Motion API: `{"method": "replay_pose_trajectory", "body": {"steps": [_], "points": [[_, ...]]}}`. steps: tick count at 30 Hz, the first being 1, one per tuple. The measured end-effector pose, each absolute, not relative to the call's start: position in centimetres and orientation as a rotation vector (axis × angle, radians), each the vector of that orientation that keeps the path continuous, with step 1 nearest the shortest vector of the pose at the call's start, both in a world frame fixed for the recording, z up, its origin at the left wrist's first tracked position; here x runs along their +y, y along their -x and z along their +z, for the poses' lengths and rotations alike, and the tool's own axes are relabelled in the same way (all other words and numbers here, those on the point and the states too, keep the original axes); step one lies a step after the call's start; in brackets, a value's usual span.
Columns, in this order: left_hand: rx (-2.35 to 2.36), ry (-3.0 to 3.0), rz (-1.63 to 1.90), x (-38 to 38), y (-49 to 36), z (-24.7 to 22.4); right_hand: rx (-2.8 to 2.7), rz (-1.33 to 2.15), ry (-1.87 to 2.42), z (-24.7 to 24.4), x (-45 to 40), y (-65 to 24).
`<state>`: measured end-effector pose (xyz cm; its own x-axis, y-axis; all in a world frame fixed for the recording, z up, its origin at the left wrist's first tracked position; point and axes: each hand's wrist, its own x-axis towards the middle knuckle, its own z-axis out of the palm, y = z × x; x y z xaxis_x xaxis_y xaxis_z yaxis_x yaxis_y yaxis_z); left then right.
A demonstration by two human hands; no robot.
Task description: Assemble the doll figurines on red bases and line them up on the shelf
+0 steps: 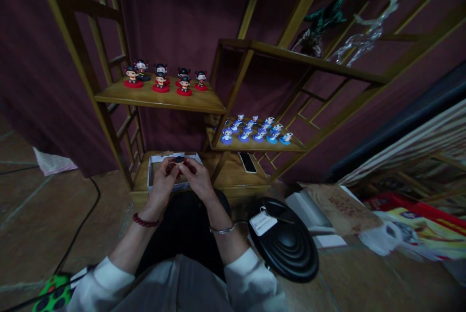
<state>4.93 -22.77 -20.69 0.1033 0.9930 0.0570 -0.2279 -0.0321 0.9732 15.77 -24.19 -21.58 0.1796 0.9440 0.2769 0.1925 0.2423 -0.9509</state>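
Note:
Both my hands meet in front of me over a white cardboard box point(150, 176) on the lowest shelf. Between their fingertips they hold a small dark-haired figurine point(179, 160), its lower part mostly covered by my fingers. My left hand point(165, 174) grips it from the left, and my right hand point(196, 175) pinches it from the right. On the shelf above stand several similar black-haired figurines point(160, 80) on round red bases. The contents of the box are largely hidden behind my hands.
Several blue-and-purple figurines point(245, 135) stand on a middle shelf point(262, 147). A phone point(248, 162) lies below them. A green ornament point(325, 18) and a clear deer figure point(367, 30) occupy the upper shelf. A black oval object point(291, 249) sits at floor level, right.

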Motion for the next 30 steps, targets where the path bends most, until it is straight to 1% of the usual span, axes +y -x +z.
{"method": "replay_pose_trajectory", "body": {"steps": [8,20,25,30], "points": [[0.981,-1.130,1.218,-22.8,-4.8,-20.8,-1.313,0.751,1.310,-21.5,-24.4,-15.6],[1.055,-1.182,1.181,-22.4,-4.9,-21.0,-1.329,0.730,1.337,-21.5,-24.4,-15.6],[1.074,-1.190,1.209,-22.2,-5.0,-20.3,-1.334,0.726,1.328,-21.2,-23.9,-15.5],[1.043,-1.184,1.207,-21.8,-5.0,-19.9,-1.322,0.650,1.341,-21.4,-23.0,-15.2]]}}
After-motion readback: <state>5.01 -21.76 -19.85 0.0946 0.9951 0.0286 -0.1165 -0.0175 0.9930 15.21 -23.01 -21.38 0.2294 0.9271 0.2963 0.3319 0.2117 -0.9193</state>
